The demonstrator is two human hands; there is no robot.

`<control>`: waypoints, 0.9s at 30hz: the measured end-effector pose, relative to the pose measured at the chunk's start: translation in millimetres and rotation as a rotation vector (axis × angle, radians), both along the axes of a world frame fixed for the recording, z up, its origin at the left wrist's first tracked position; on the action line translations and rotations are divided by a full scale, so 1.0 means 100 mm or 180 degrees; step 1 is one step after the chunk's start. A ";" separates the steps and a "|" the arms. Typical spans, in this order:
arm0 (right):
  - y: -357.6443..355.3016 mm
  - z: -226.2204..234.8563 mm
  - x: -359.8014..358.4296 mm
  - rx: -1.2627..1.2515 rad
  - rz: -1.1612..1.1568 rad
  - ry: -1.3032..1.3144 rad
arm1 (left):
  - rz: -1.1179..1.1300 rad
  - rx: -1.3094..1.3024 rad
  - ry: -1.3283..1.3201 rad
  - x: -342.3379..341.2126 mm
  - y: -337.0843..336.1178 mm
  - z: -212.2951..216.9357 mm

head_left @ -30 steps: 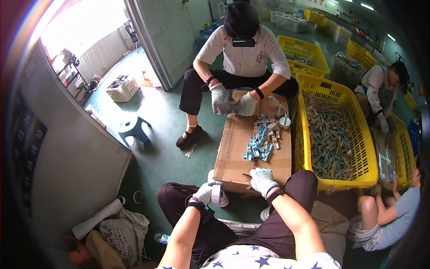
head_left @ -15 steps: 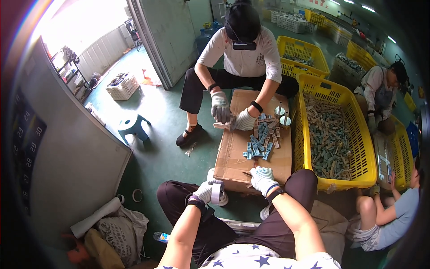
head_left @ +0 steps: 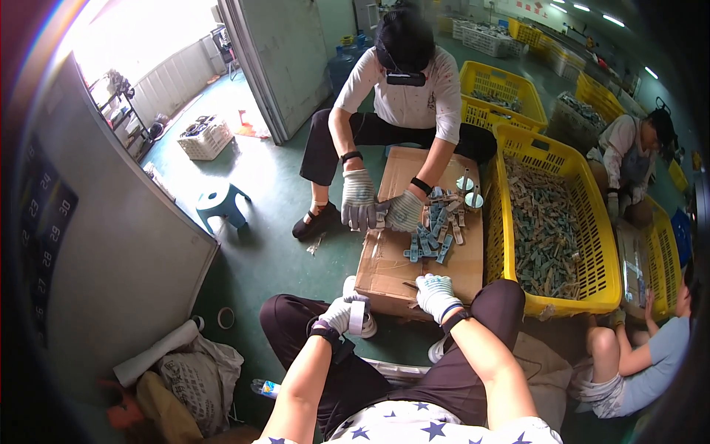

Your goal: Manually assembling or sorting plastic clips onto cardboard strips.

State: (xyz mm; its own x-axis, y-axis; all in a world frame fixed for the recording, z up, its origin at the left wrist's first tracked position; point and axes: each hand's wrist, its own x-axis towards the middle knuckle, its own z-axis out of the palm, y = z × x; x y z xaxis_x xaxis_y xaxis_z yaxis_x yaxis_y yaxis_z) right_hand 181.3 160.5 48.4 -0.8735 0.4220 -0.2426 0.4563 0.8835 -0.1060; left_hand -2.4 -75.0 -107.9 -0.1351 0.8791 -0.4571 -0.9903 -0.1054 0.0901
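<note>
Both my hands wear white knit gloves. My left hand holds a white roll of tape just off the near left corner of a flat cardboard box. My right hand rests on the box's near edge, fingers curled on a small thin piece that sticks out to its left. A pile of blue-grey parts lies in the middle of the box. A person seated opposite has both gloved hands together at the box's far left edge.
A long yellow basket full of grey parts stands right of the box, with more yellow baskets behind. Two small round cups sit at the box's far side. A blue stool is to the left. Other people sit at the right.
The opposite person's hands have shifted left along the box's far edge and closed together. My own hands have stayed almost still.
</note>
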 end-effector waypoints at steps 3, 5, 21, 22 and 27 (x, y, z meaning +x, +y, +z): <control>0.20 -0.14 0.20 -0.0004 -0.0236 -0.0143 | -0.0334 0.0085 0.0642 0.29 0.45 0.73; 0.16 -0.08 0.16 0.0004 -0.0184 -0.0209 | -0.0295 -0.0633 0.1680 0.36 0.37 0.76; 0.06 -0.09 0.03 -0.0005 0.0061 0.0057 | 0.0058 -0.0614 0.1021 0.18 0.24 0.27; 0.02 -0.07 0.01 -0.0099 0.0103 0.0331 | 0.0170 -0.0150 0.0990 0.18 0.22 0.27; -0.27 0.06 -0.19 -0.0433 0.0553 0.0330 | 0.0322 -0.0923 0.2030 0.30 0.22 0.49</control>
